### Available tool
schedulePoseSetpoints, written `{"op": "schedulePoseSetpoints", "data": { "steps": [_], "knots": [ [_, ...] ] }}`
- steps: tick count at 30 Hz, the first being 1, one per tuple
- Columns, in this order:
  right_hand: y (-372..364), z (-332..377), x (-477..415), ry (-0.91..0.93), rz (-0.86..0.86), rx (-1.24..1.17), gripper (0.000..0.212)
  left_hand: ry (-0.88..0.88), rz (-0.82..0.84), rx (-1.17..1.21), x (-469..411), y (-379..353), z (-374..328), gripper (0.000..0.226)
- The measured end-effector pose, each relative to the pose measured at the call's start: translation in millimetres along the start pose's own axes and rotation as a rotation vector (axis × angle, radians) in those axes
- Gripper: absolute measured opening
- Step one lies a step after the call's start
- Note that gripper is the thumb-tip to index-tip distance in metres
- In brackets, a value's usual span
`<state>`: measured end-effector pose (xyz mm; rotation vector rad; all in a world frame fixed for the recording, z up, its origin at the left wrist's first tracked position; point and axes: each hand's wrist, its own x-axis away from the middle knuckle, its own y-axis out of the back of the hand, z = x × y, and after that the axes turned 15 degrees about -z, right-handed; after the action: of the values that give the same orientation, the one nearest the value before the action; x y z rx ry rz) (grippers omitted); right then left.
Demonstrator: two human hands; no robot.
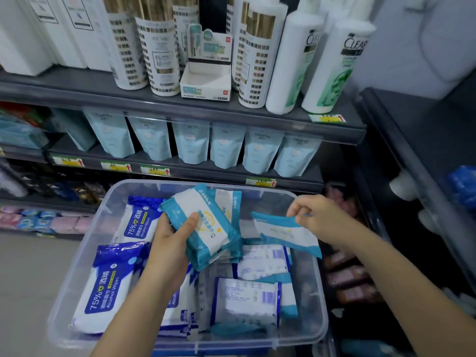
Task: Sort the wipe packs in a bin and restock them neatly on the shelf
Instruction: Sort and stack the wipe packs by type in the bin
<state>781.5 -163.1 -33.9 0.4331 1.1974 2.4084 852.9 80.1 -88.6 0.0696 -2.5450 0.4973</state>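
The left hand covers the near left side of the teal stack it grips, and the number of packs in that stack cannot be counted, though at least two edges show at its far end. The loose pack in the right hand is blurred and its print is unreadable. Both forearms are cut off at the near edge, and the shelves at the right are too dark to make out. The stack lies printed face up, its long axis running from far left to near right, tilted down at the near end. The loose pack runs from left to near right, sagging from its far edge. The left fingers curl under the stack with the thumb pressed on its top face. The right thumb and fingers pinch the loose pack's far edge, so the pack hangs below and left of that hand. Both are held above the middle of the clear bin, the loose pack just right of the stack. Blue packs lie along the bin's left side, and a face-down pack with a barcode lies near right. Beyond the bin a shelf carries pale pouches, with bottles above.
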Motion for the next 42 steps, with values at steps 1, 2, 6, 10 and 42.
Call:
{"op": "schedulePoseSetpoints", "data": {
  "steps": [1,2,6,10,42],
  "knots": [
    [9.0,0.7,0.8,-0.031,-0.025,-0.07,0.036,0.005,0.0,0.008,1.1,-0.7,0.5,0.035],
    [16.3,0.5,1.8,-0.06,-0.05,-0.143,0.034,0.011,0.003,0.016,2.6,-1.6,1.3,0.033],
    [30.6,10.4,10.0,-0.19,-0.061,-0.519,0.027,0.035,0.027,0.032,9.9,-6.3,5.5,0.032],
    [20.8,20.6,19.6,-0.297,-0.047,-0.828,0.024,0.042,0.057,0.032,18.5,-10.2,11.9,0.034],
    [-96.9,-32.8,27.4,0.036,0.301,0.267,0.038,-0.093,-0.208,-0.086,6.5,15.3,7.0,0.038]
  ]
}}
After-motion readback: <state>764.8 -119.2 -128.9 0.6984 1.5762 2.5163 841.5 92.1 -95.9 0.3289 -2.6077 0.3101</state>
